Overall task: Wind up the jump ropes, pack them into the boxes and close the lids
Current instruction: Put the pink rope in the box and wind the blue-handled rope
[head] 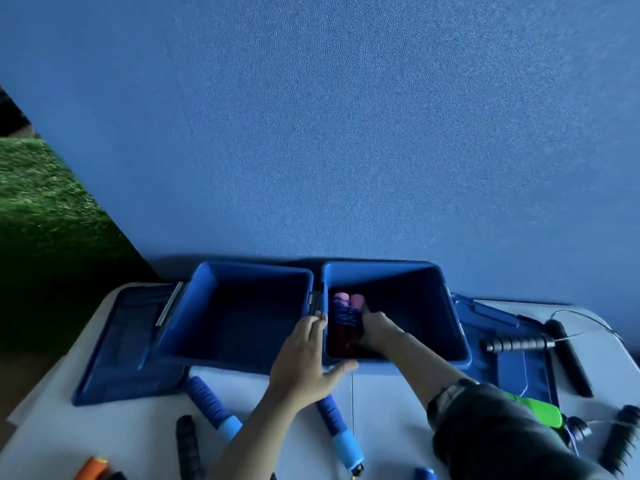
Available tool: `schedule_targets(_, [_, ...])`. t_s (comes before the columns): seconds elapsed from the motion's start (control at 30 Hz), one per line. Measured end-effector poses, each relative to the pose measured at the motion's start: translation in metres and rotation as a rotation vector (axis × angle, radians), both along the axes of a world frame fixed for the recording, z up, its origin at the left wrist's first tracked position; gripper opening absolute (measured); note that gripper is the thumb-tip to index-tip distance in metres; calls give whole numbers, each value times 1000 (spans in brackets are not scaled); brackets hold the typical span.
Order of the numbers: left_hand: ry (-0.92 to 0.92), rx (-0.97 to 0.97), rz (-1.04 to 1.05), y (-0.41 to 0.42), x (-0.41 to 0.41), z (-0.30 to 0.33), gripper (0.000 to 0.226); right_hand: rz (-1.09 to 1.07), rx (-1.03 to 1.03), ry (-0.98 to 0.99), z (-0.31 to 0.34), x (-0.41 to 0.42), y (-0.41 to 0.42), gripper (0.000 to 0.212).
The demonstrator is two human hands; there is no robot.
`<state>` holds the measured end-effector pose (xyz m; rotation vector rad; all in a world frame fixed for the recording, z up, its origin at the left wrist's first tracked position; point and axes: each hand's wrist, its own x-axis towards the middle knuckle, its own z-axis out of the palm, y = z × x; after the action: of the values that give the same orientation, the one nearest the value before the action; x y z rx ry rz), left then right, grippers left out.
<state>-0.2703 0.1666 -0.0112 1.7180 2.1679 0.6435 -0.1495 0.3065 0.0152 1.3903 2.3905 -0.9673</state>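
White table (381,403) against blue wall: right hand (375,329) grips wound pink-handled rope (348,315) inside right box (446,299), left hand (304,358) spread on its rim; left box (194,306) empty, lids off, several ropes (211,403) unpacked

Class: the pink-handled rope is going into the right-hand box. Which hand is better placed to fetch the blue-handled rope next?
Probably the left hand: it rests open on the box rim, just above the blue-handled rope. The right hand is inside the right box, on the pink-handled rope.
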Motion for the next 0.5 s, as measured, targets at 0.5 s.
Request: schedule_targets(0.5, [295, -50, 79, -51, 67, -7, 74, -375, 369, 469, 2, 119, -93, 51])
